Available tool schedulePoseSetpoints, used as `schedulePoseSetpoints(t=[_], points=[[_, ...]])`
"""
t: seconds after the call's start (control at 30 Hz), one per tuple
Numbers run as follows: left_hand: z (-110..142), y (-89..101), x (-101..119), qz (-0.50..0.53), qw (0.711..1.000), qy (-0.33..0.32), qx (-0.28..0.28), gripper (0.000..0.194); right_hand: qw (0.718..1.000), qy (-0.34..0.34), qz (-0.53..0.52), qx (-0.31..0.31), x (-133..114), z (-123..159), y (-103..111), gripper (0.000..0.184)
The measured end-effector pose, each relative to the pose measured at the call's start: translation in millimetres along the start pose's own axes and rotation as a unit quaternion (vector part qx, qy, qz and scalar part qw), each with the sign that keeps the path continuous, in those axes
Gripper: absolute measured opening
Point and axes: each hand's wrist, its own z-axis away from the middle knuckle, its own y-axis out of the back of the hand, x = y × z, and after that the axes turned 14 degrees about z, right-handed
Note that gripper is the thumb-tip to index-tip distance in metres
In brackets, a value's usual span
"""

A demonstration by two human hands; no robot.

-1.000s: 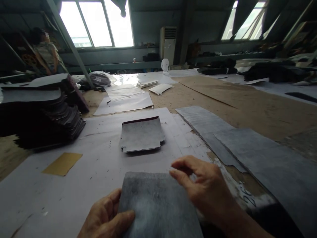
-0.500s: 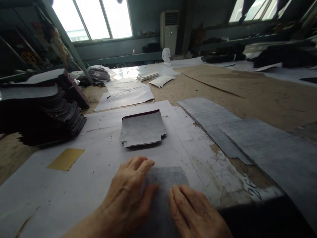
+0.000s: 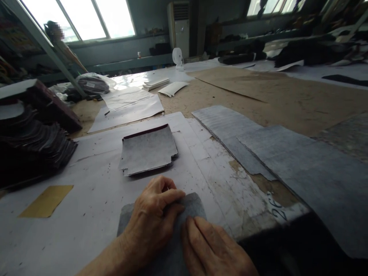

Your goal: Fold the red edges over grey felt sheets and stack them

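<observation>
Gray sheet [image 3: 195, 205] directly beneath the left hand [image 3: 153, 214], narrow between thumb and forefinger and nearer the far edge, and beneath the right hand [image 3: 211, 245], bunched at the fingers, stretching bodyward out of view, with long axis unclear and any firm grip impossible to tell.

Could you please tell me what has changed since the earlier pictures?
The left hand has moved right from the left edge of the grey sheet and now lies over it. The right hand has come from near the sheet's far right corner toward the body, onto its right part. The notched piece and yellow card stayed in place.
</observation>
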Motion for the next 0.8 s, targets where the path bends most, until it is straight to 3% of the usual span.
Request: schedulePoseSetpoints(t=[0.17,0.47,0.63,0.8], points=[[3,-2.0,-4,-0.050,0.995,-0.090,-0.011,0.029,0.995,-0.058,0.025,0.072,-9,6,-8,0.032],[0,-1.4,-5,-0.067,0.982,-0.175,-0.001,0.024,0.991,-0.064,0.091,0.075,-16,5,-16,0.034],[-3,-0.4,-5,-0.066,0.978,-0.196,-0.023,0.028,0.988,-0.069,0.118,0.074,-21,6,-20,0.036],[-2,-1.2,-7,-0.068,0.981,-0.175,-0.049,0.030,0.987,-0.087,0.113,0.067,-24,7,-19,0.038]])
